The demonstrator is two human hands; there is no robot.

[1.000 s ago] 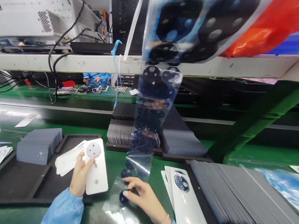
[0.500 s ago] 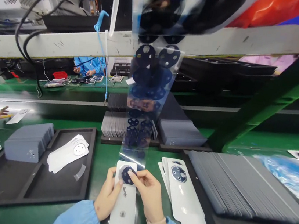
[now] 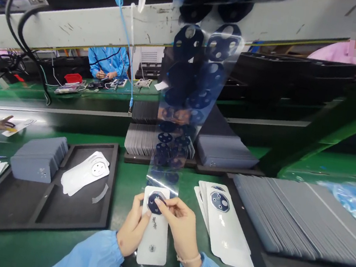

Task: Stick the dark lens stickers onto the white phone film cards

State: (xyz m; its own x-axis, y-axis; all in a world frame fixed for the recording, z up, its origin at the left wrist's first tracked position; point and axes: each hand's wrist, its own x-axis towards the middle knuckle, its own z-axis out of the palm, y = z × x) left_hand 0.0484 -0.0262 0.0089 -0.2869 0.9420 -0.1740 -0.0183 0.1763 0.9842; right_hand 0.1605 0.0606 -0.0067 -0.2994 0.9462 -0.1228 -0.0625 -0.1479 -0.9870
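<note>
A white phone back cover (image 3: 155, 235), with dark lettering and a small round mark, lies in front of me on the green bench. My left hand (image 3: 132, 229) grips its left edge, thumb on top. Over the round camera area at its top sits a dark blue disc sticker (image 3: 152, 204) with round holes. My right hand (image 3: 182, 226) is closed on this disc's right side, thumb and fingertips pressing there and hiding part of it. Just right of that hand, several white covers (image 3: 225, 233) lie in a fanned pile; the top one bears a dark disc.
A clear strip of dark discs (image 3: 188, 42) hangs down behind the cover. At left, a black tray (image 3: 6, 202) holds grey panels (image 3: 32, 166) and white covers (image 3: 82, 177). More grey panels (image 3: 291, 220) stand at right. A co-worker's hand (image 3: 2, 123) reaches in at far left.
The disc has shifted left and lies more squarely over the cover's round area; before, it stuck out to the right. Both hands keep their hold. The camera view has tilted slightly.
</note>
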